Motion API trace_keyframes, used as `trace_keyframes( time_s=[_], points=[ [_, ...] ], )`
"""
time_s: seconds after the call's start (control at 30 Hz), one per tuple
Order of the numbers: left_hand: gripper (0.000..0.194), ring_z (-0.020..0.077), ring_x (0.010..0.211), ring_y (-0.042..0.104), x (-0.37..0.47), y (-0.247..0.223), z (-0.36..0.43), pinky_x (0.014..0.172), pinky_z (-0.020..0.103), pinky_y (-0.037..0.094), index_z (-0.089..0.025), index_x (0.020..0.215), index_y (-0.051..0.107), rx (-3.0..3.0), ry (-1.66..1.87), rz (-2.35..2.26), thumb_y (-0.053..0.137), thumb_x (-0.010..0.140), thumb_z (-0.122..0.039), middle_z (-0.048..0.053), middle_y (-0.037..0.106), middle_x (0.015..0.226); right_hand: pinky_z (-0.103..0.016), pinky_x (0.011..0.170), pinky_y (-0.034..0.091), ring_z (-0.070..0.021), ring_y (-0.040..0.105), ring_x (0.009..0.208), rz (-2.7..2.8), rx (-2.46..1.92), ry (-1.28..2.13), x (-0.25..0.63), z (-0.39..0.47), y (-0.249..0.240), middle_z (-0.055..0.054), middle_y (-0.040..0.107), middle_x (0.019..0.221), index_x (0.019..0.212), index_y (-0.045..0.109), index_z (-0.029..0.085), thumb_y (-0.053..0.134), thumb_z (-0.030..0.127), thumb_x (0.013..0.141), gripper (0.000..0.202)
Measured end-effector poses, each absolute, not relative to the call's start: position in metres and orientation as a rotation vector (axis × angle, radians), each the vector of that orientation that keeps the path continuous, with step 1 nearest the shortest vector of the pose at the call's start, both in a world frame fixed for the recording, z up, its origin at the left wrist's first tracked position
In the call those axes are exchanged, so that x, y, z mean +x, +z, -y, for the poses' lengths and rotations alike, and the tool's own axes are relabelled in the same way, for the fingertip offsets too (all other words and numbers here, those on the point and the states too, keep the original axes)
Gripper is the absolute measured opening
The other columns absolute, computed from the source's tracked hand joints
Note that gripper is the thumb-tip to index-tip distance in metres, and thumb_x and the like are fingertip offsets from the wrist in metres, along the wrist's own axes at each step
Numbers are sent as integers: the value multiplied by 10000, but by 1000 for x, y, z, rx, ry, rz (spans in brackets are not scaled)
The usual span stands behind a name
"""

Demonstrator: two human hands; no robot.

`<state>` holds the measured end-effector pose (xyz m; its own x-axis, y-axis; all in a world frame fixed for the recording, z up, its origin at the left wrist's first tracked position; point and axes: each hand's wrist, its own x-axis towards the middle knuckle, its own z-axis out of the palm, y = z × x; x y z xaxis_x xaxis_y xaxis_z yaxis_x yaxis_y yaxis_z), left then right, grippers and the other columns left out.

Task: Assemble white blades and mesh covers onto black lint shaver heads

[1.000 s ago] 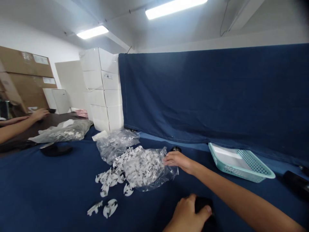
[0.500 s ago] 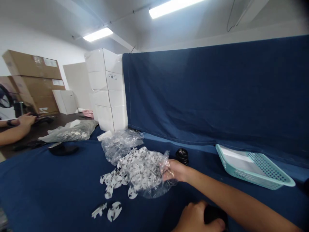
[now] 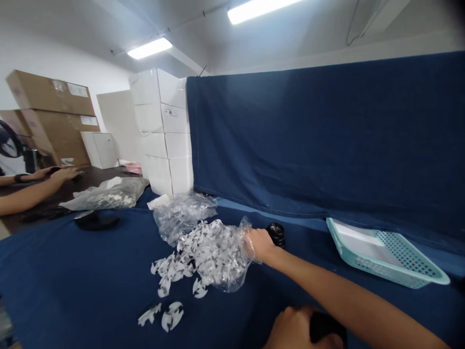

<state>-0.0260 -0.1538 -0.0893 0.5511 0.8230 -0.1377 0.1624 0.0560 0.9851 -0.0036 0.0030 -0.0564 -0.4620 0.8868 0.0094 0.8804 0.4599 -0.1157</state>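
My right hand (image 3: 259, 244) is closed on the right edge of a clear plastic bag (image 3: 232, 283). Small white-and-grey plastic pieces (image 3: 214, 247) lie heaped in and beside this bag, some spilling onto the blue cloth. Two loose pieces (image 3: 172, 316) lie apart at the front. Low in the view, my left hand (image 3: 294, 330) wraps round a black object (image 3: 327, 328); its kind is not clear, as the fingers and the frame edge hide much of it. Just behind my right hand is a stack of black round parts (image 3: 276, 234).
A turquoise basket (image 3: 385, 271) with white sheets stands at right. Another crumpled clear bag (image 3: 185, 213), a filled bag (image 3: 112, 194) and a black curved part (image 3: 96, 221) lie leftward. White boxes (image 3: 165, 140) and a blue curtain (image 3: 319, 140) rise behind. A co-worker's hands (image 3: 63, 174) work at far left.
My right hand has closed more tightly on the bag's edge and drawn it up a little. My left hand keeps the black object. The co-worker's hands have shifted right.
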Motion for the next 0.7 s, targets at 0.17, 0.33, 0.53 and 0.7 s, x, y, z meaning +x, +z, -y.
trace_keyframes(
  time_s=[0.17, 0.33, 0.53, 0.7],
  points=[
    [450, 378, 1084, 617, -24, -93, 154, 952, 490, 443, -192, 1129, 676, 1714, 647, -983, 647, 767, -459, 121, 701, 1111, -418, 852, 543, -219, 643, 1004, 2693, -1548, -20, 0, 2, -54, -82, 625, 1200, 1165, 600, 172, 593, 294, 938, 258],
    [430, 358, 1064, 635, -25, -90, 155, 942, 474, 461, -209, 1168, 660, 1736, 666, -926, 623, 791, -412, 104, 705, 1117, -418, 843, 548, -220, 643, 1005, 2702, -1477, -99, -1, 8, -54, -81, 615, 1217, 1195, 583, 181, 590, 292, 940, 278],
    [449, 356, 1108, 612, -28, -87, 154, 967, 468, 451, -234, 1203, 646, 1743, 652, -897, 613, 796, -421, 85, 689, 1169, -417, 853, 545, -223, 635, 1027, 2769, -1365, -115, -4, 8, -59, -73, 619, 1215, 1168, 599, 191, 593, 282, 938, 247],
    [548, 339, 1146, 580, -25, -96, 154, 1007, 487, 410, -252, 1317, 550, 1716, 626, -924, 625, 796, -404, 78, 668, 1207, -415, 857, 542, -219, 637, 1023, 2805, -1325, -98, 1, 4, -56, -72, 624, 1208, 1156, 607, 192, 589, 284, 941, 235]
  ],
)
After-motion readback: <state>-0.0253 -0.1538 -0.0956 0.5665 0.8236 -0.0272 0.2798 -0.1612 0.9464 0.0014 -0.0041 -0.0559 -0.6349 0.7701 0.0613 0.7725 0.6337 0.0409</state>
